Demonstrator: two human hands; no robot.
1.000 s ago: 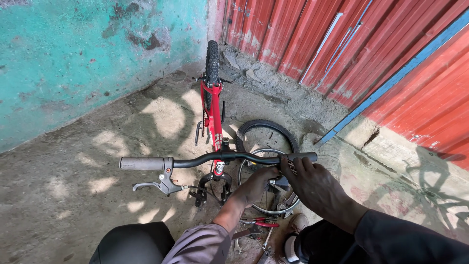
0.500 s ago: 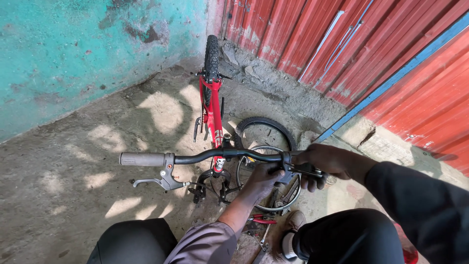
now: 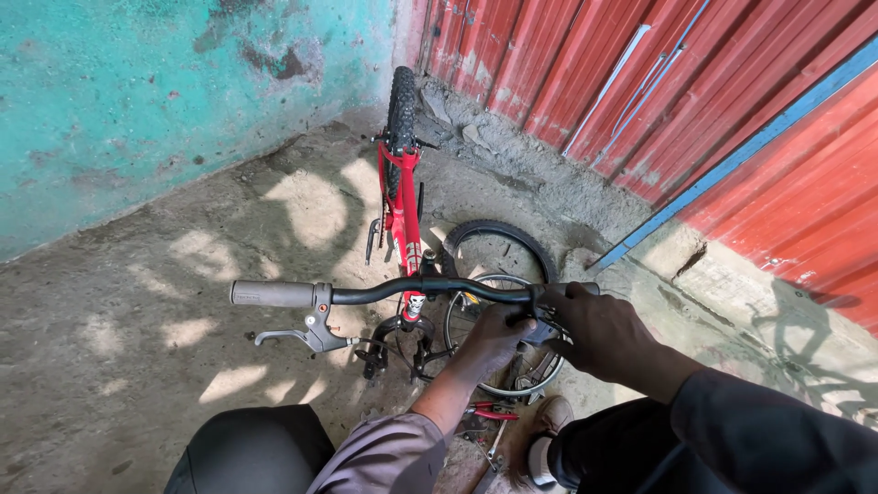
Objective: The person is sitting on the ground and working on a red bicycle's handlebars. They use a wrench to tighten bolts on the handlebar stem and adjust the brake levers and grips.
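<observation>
Head view. We gripped the black curved handlebar (image 3: 430,289) of the red bicycle frame (image 3: 402,206), which stood on the concrete floor (image 3: 137,329). Our right hand (image 3: 599,325) had its fingers closed around the bar's right end; our left hand (image 3: 494,334) clasped the bar just beside it. The grey rubber grip (image 3: 272,293) and silver brake lever (image 3: 306,334) were free. A loose spoked wheel (image 3: 498,302) lay beneath.
</observation>
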